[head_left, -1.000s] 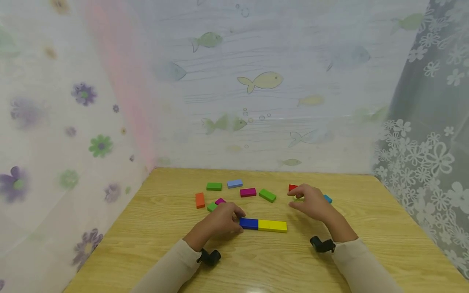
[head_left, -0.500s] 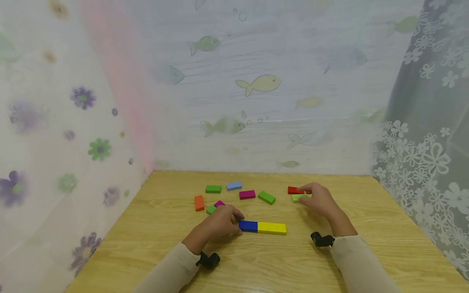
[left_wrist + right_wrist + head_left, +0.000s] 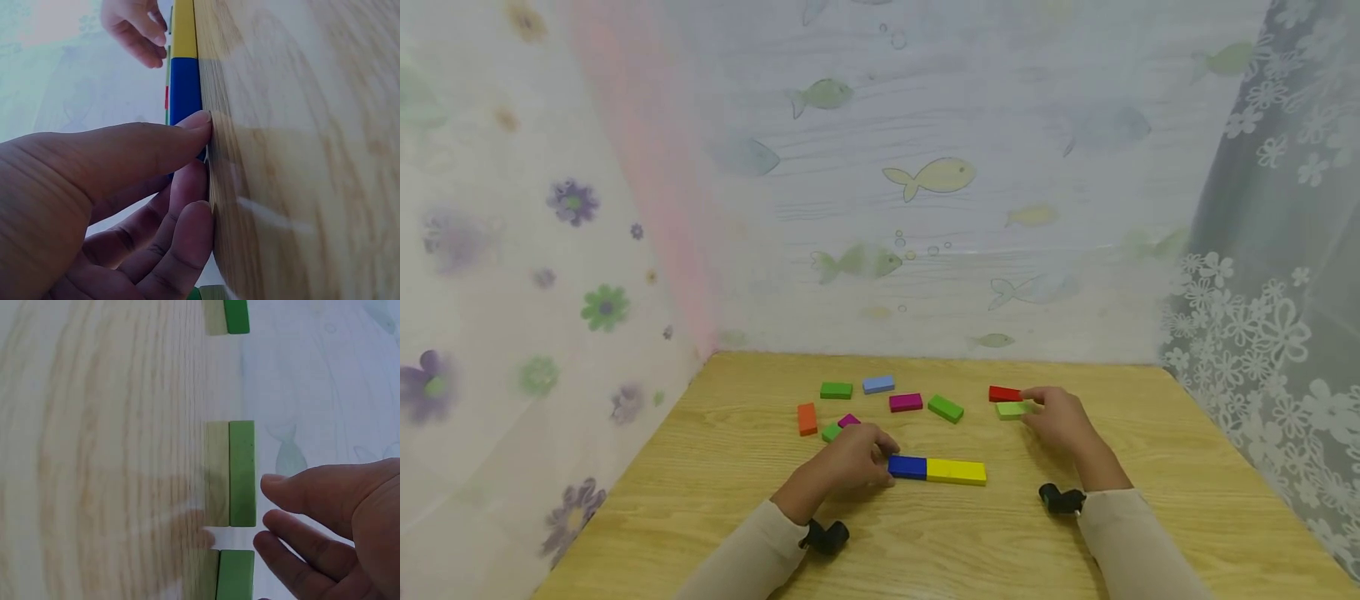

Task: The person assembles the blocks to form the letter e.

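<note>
My left hand (image 3: 848, 461) pinches the left end of a blue block (image 3: 907, 467) between thumb and fingers. The left wrist view shows the thumb over the near face of that blue block (image 3: 186, 90). Against its other end lies a yellow strip (image 3: 956, 472), in line with it on the table. My right hand (image 3: 1060, 423) is at the right end of a light green block (image 3: 1011, 410); a red block (image 3: 1003, 393) lies just behind. Seen from the right wrist, the thumb and fingers are spread beside a green block (image 3: 242, 474) and hold nothing.
Loose blocks lie farther back on the wooden table (image 3: 955, 542): green (image 3: 836, 390), light blue (image 3: 878, 384), magenta (image 3: 906, 402), another green (image 3: 945, 408) and orange (image 3: 807, 419). Light green and magenta ones sit partly behind the left hand. A fish-patterned curtain (image 3: 947, 275) closes the back.
My right hand reached toward the light green and red blocks, then drew slightly right, uncovering more of both. The left hand stays at the blue block. The head view has tilted up slightly.
</note>
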A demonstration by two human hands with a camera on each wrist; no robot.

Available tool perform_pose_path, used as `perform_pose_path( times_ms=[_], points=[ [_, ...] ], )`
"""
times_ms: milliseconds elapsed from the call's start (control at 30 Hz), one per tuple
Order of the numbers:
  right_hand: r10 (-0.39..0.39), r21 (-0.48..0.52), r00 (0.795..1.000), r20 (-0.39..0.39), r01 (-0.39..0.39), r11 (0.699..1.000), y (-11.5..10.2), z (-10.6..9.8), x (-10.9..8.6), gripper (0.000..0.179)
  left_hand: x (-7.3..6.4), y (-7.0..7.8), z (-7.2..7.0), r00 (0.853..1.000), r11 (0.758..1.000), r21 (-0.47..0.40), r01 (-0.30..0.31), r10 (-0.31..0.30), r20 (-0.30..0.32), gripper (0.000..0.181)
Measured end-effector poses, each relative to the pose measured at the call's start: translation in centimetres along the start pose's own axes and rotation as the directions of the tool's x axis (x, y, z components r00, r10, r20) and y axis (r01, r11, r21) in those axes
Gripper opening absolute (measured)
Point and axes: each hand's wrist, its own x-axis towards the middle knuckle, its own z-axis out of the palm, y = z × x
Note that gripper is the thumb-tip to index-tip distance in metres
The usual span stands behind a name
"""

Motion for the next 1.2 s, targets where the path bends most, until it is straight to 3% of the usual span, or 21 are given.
perform_pose_path(
  times_ms=[467,1200],
  points=[
    [-0.024,-0.041,1.000,-0.010,0.024,0.999,-0.1,0.3,-0.1,0.039,0.0,0.0,0.0,1.000,1.000,-0.015,0.001,-0.001,0.005,0.041],
    [-0.001,-0.135,1.000,-0.023,-0.002,0.991,-1.0,0.2,-0.7,0.040,-0.1,0.0,0.1,1.000,1.000,-0.006,0.000,0.000,-0.003,0.041]
  ],
)
